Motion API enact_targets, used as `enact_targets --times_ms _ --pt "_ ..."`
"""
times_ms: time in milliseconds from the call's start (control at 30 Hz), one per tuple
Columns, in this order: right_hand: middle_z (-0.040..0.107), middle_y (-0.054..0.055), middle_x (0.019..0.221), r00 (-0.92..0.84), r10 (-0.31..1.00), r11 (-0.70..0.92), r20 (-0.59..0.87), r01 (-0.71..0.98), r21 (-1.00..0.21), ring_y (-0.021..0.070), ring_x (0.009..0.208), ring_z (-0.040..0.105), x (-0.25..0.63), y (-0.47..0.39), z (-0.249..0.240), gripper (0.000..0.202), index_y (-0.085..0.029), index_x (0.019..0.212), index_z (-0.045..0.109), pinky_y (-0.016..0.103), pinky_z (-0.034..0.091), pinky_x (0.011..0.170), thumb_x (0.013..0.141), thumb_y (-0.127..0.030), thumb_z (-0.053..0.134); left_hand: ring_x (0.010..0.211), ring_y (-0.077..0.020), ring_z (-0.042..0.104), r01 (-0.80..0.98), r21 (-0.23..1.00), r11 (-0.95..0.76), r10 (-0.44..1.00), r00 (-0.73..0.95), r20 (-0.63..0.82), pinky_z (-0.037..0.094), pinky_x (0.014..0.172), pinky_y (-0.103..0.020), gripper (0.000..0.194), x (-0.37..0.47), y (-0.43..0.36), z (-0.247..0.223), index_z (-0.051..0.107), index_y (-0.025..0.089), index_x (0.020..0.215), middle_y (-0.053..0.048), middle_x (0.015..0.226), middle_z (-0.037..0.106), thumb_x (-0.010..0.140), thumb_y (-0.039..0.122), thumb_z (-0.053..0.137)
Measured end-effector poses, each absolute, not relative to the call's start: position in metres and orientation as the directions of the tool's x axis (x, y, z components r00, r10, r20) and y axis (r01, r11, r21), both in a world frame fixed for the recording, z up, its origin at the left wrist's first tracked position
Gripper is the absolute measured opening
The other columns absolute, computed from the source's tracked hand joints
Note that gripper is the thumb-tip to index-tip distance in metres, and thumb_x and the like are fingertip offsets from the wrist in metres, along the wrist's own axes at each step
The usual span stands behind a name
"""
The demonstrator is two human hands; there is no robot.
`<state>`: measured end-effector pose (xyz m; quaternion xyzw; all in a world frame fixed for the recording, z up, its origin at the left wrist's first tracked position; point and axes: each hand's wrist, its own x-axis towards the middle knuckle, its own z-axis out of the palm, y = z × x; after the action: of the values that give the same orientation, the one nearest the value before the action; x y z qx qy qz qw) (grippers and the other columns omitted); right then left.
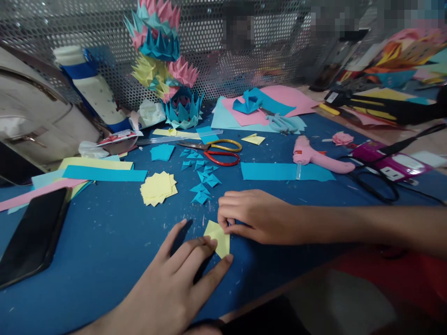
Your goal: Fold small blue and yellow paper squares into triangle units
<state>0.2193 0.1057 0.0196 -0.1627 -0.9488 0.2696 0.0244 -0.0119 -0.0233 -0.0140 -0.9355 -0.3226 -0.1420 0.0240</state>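
A small yellow square of paper (220,238) lies on the blue table with one corner toward me. My left hand (174,279) has its fingers spread, with fingertips pressing on the square's left side and near corner. At the right corner, my right hand (258,216) is closed, thumb and curled fingers pinching the paper's edge. Just beyond the hands are several small folded blue paper pieces (200,196). A stack of yellow paper squares (159,188) sits to their left, and a stack of blue paper squares (162,152) lies farther back.
Scissors (223,151) lie behind the folded pieces. A pink glue gun (319,158) rests on a blue paper strip (258,171) at right. A phone (33,237), paper strips (104,173) and a bottle (92,88) are at left. Folded-paper stacks (183,109) stand at the back.
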Motion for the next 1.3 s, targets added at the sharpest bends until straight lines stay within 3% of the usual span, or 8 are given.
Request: enact_targets --times_ms 367,500,600,700,967,1167,1300 --pt "0.061 0.004 0.09 -0.936 0.352 0.9 0.023 0.332 -0.282 0.0178 0.078 0.05 0.218 0.092 0.015 0.016 -0.017 0.091 0.058 0.029 0.031 0.064 0.1 -0.024 0.048 0.119 -0.0255 0.051 0.627 0.04 -0.778 0.617 0.752 0.232 -0.005 0.122 -0.055 0.079 -0.007 -0.021 -0.007 0.046 0.012 0.147 -0.009 0.12 0.064 0.096 0.072 0.038" --pt "0.062 0.002 0.094 -0.933 0.345 0.89 0.099 0.292 -0.349 0.0153 0.081 0.053 0.227 0.095 0.012 0.019 -0.019 0.099 0.062 0.028 0.033 0.066 0.103 -0.029 0.046 0.119 -0.0263 0.051 0.641 0.007 -0.767 0.623 0.742 0.248 -0.003 0.122 -0.055 0.081 -0.003 -0.023 -0.009 0.048 0.012 0.146 -0.009 0.121 0.063 0.095 0.074 0.038" --pt "0.062 0.002 0.096 -0.952 0.202 0.931 0.231 0.113 -0.348 0.0133 0.083 0.053 0.241 0.099 0.01 0.029 -0.024 0.11 0.067 0.027 0.034 0.069 0.107 -0.033 0.039 0.12 -0.0266 0.05 0.644 0.002 -0.765 0.621 0.738 0.264 -0.002 0.122 -0.056 0.08 -0.003 -0.024 -0.011 0.048 0.012 0.145 -0.009 0.122 0.063 0.095 0.073 0.037" --pt "0.061 0.001 0.094 -0.968 0.109 0.957 0.227 0.041 -0.286 0.0143 0.079 0.048 0.253 0.104 0.006 0.033 -0.029 0.12 0.067 0.029 0.032 0.07 0.106 -0.04 0.04 0.12 -0.0274 0.05 0.642 -0.001 -0.767 0.62 0.74 0.262 0.0 0.122 -0.056 0.082 -0.003 -0.024 -0.012 0.047 0.011 0.146 -0.01 0.122 0.063 0.095 0.074 0.036" --pt "0.059 0.001 0.086 -0.968 0.178 0.948 0.178 0.12 -0.295 0.0149 0.075 0.045 0.255 0.114 0.008 0.028 -0.032 0.12 0.069 0.029 0.027 0.064 0.104 -0.037 0.047 0.118 -0.0267 0.053 0.646 0.036 -0.763 0.629 0.728 0.273 -0.003 0.122 -0.054 0.076 -0.001 -0.024 -0.008 0.051 0.012 0.143 -0.009 0.121 0.063 0.096 0.07 0.04" --pt "0.066 0.003 0.094 -0.954 0.207 0.934 0.215 0.127 -0.335 0.015 0.086 0.055 0.233 0.117 0.026 0.026 -0.021 0.096 0.074 0.028 0.034 0.07 0.103 -0.03 0.05 0.093 -0.0233 0.061 0.678 0.105 -0.728 0.674 0.678 0.295 0.02 0.118 -0.053 0.046 0.011 -0.019 0.007 0.064 0.016 0.124 -0.004 0.1 0.067 0.103 0.05 0.041" --pt "0.068 0.003 0.1 -0.968 0.236 0.873 0.085 0.173 -0.457 0.0165 0.097 0.06 0.205 0.123 0.037 0.019 -0.018 0.109 0.066 0.025 0.037 0.071 0.095 -0.032 0.064 0.092 -0.0213 0.063 0.674 0.069 -0.736 0.644 0.665 0.379 0.022 0.118 -0.048 0.031 0.017 -0.019 0.008 0.068 0.015 0.113 -0.003 0.101 0.07 0.104 0.035 0.046"
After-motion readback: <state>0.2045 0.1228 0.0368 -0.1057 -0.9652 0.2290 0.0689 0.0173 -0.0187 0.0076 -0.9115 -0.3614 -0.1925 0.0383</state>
